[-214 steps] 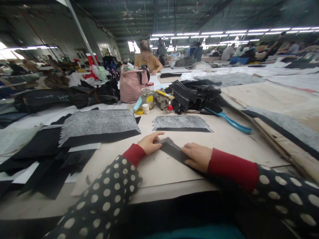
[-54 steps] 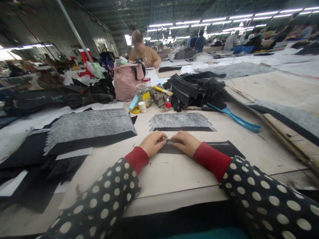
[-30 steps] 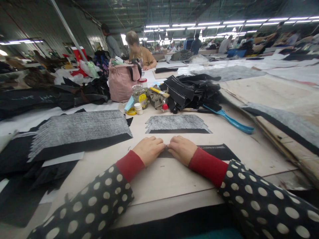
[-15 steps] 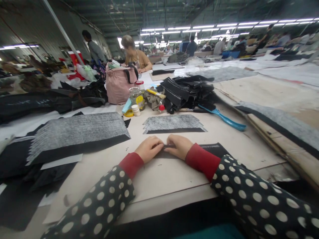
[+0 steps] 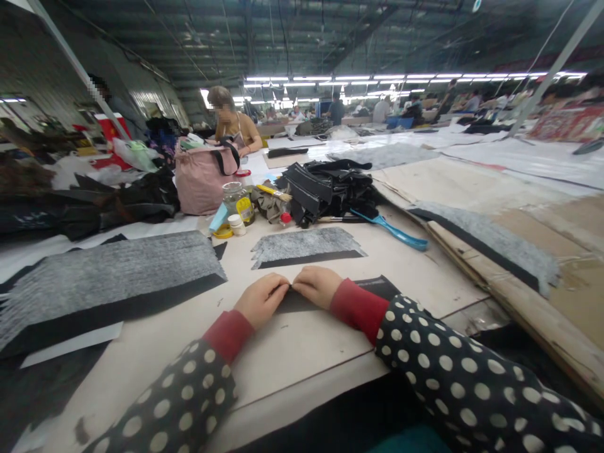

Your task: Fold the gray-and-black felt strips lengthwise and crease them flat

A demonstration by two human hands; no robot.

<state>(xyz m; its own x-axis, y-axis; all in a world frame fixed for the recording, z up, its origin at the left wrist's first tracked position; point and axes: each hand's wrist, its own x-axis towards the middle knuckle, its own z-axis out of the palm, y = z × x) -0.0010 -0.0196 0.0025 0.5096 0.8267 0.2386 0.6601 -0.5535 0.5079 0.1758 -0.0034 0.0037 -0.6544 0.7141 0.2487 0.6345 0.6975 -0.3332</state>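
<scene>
A dark fabric piece (image 5: 298,304) lies on the board in front of me, partly hidden under my hands. Thumb and fingers of my left hand (image 5: 262,298) are closed in a pinch at its upper edge. Right beside it, my right hand (image 5: 317,287) pinches the same edge, the two sets of fingertips almost touching. Beyond my hands lies a small fanned stack of grey-faced fabric pieces (image 5: 309,244) with black borders. Over to the left, a larger stack of similar pieces (image 5: 127,270) is spread out.
Behind the small stack stand a glass jar (image 5: 232,196), a white bottle (image 5: 236,224), a yellow tape roll (image 5: 223,231) and a brush (image 5: 274,192). A black fabric heap (image 5: 325,189), a blue-handled tool (image 5: 401,234) and a pink bag (image 5: 201,182) are nearby. Another person (image 5: 240,129) works across the table.
The view has turned to the right, so things sit further left. My hands have come closer together along the fabric's edge, both still pinching.
</scene>
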